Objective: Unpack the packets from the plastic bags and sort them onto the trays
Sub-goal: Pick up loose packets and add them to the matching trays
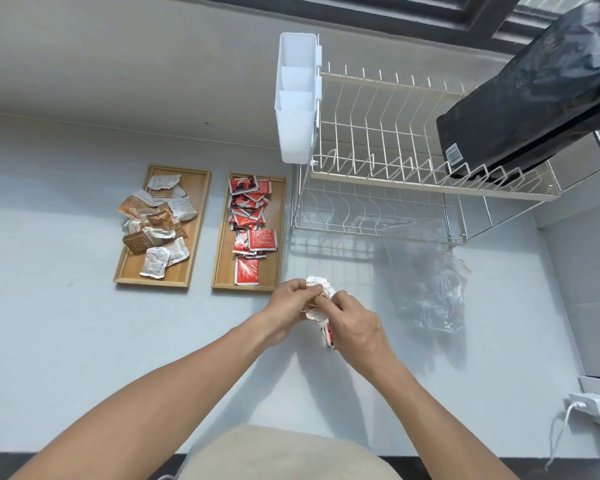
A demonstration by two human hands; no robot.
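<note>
The scene is bright and evenly lit by soft daylight, seemingly from the window (465,8) at the top. The pale bench (84,341) looks slightly washed out with a cool blue tint. Soft shadows fall toward the viewer: below the hands (326,310), under the dish rack (413,174), and beneath the clear plastic bag (430,282). Wide-angle distortion bends the wall line and stretches the arms at the lower edge. Print on the packets (246,220) is too soft to read, and the black bag (534,98) shows glossy highlights.
</note>
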